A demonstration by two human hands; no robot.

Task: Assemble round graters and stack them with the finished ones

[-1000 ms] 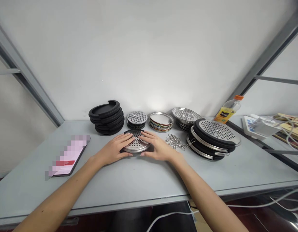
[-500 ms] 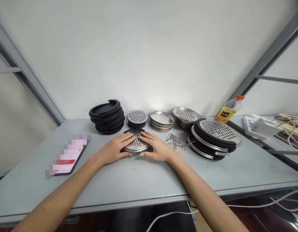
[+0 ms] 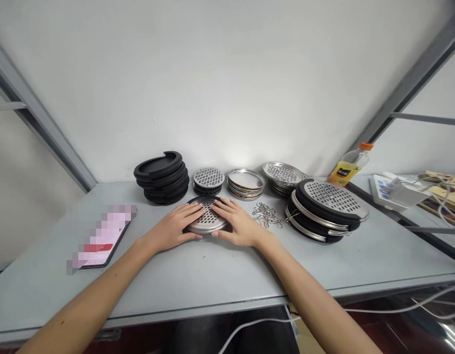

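Note:
A round grater with a holed silver face and a black rim at its back lies flat on the table in front of me. My left hand holds its left side, fingers stretched over the top and thumb along the front edge. From the right, my right hand grips the same piece, with its fingertips on the holed face and the thumb low at the front. The fingers cover part of both sides. Just right of my right hand lies a heap of small wire clips.
Along the wall stand stacked black rings, small grater discs, shiny round lids and larger grater discs. Assembled round graters are piled at right, before a bottle and a power strip. A phone lies left.
Both hands stay on the round grater in nearly the same pose. The whole view has shifted very slightly; nothing else has visibly moved.

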